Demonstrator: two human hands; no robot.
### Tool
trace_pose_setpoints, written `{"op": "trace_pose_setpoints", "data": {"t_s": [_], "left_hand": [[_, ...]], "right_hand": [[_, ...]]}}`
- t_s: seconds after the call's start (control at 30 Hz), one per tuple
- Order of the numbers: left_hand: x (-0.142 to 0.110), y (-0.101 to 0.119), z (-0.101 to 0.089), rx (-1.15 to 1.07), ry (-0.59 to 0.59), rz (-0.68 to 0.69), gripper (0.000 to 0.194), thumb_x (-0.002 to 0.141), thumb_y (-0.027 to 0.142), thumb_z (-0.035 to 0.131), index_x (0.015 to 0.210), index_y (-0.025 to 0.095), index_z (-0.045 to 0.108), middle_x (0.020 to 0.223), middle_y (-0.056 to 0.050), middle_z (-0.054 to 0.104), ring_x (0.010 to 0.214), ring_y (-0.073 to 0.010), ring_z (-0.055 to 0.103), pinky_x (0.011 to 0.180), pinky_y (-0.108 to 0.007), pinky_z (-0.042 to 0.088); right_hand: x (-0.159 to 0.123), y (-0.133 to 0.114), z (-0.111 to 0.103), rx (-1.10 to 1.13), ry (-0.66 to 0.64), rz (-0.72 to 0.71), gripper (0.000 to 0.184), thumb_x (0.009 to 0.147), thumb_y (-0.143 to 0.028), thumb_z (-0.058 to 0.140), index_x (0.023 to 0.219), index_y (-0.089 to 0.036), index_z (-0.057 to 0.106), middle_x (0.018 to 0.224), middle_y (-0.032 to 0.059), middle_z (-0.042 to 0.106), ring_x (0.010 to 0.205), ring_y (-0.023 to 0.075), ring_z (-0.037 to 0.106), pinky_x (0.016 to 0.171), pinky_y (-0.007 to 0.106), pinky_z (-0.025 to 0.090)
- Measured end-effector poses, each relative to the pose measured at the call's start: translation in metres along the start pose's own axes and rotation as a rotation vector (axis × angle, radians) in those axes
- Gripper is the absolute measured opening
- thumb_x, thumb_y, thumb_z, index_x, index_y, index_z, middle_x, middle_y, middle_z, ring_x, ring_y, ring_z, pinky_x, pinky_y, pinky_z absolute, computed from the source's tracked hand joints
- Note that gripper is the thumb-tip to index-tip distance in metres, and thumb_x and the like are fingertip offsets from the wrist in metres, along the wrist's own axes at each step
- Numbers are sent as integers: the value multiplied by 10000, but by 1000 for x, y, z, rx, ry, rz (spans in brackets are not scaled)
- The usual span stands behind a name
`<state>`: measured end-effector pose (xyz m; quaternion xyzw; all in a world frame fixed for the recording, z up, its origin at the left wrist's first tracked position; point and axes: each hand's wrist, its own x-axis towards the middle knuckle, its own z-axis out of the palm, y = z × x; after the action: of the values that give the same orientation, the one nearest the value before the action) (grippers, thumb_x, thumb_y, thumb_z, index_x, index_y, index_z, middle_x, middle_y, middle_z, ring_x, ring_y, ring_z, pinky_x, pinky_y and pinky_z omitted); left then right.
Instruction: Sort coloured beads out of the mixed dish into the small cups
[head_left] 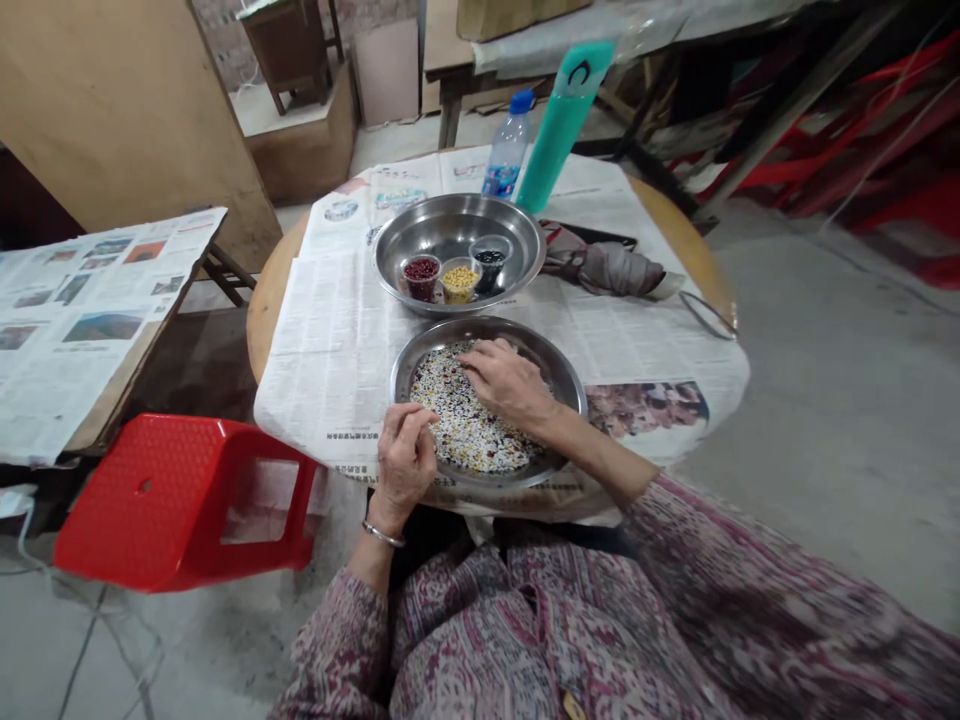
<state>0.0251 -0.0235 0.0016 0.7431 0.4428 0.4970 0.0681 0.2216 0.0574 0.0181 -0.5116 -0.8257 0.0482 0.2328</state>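
Note:
A round metal tray [577, 385] on the near side of the table holds a layer of white grains [480, 447] mixed with dark red, yellow and black ones. My left hand [407, 450] is at the tray's left rim, its fingers bent over the edge. Inside the tray my right hand [514, 385] reaches down to the grains with its fingertips drawn together; whatever lies between them is hidden. Behind it, a metal basin [457, 225] contains a cup of red beans [421, 272], a cup of yellow kernels [459, 280] and a cup of black beans [490, 260].
Newspaper [315, 350] covers the round table. At its back stand a plastic bottle [508, 145] and a tall teal container [566, 125]. A folded umbrella [607, 265] lies right of the basin. A red stool [165, 500] and a newspaper-covered table [97, 300] are at left.

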Motion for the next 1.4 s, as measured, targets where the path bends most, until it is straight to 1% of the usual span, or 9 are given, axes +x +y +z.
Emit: {"op": "trace_pose_setpoints", "data": {"t_s": [0.17,0.3,0.57,0.67,0.8,0.97,1.1,1.2,1.4], "left_hand": [[0,1,-1,10,-3,11,242,958,41,461,1035,197,628,1005,-69,637,980,-181,632,894,-354,559],[-1,2,-2,10,-17,-1,258,961,37,453,1055,202,628,1032,-74,638,1010,-185,632,910,-359,562],[-2,0,-1,33,-26,-4,222,985,73,450,1038,200,624,998,-67,637,987,-185,628,899,-359,561],[-1,1,-1,17,-32,-22,226,975,60,456,1028,200,624,997,-68,636,987,-186,627,898,-359,556],[1,3,-2,10,-32,-9,231,967,43,457,1010,199,622,990,-63,635,980,-182,629,898,-353,555],[1,2,-2,-4,-34,-22,227,952,34,474,998,200,621,988,-61,632,981,-180,628,901,-347,555],[2,2,-1,-10,-26,-14,228,946,27,476,989,195,624,986,-61,632,974,-180,623,900,-344,552],[3,2,-1,-38,-15,-2,239,939,12,478,997,189,629,987,-62,635,970,-177,612,899,-341,546],[2,1,-1,-37,-16,4,230,952,21,483,1011,185,634,995,-60,627,975,-174,602,902,-335,540]], "right_hand": [[8,-20,7,-5,-86,-161,283,986,-187,461,1099,-162,719,1105,139,686,1061,272,555,902,428,492],[-12,-25,-5,132,-181,-329,246,1007,-212,473,1001,-176,717,948,95,686,943,225,573,866,383,493],[-49,-30,-29,254,-241,-448,154,955,-150,552,966,-210,694,893,47,675,877,184,585,775,313,486],[-45,-28,-18,222,-222,-430,168,964,-162,544,958,-202,706,866,50,671,849,182,589,751,308,484],[-28,-10,-6,171,-132,-269,233,991,-190,493,1049,-196,718,927,75,687,902,198,616,796,330,509],[-13,13,-7,64,17,-33,246,959,-173,512,1045,-201,740,1009,90,706,996,235,626,892,378,528],[-14,16,-7,-47,32,59,260,949,-182,523,1089,-180,741,1038,116,699,1021,272,595,895,414,531],[-19,7,-6,-25,-7,7,266,965,-185,510,1118,-188,728,1059,113,688,1038,268,583,894,409,529],[-37,-27,-7,163,-138,-277,246,1000,-173,468,1074,-194,702,994,96,657,967,224,581,837,367,534]]}}
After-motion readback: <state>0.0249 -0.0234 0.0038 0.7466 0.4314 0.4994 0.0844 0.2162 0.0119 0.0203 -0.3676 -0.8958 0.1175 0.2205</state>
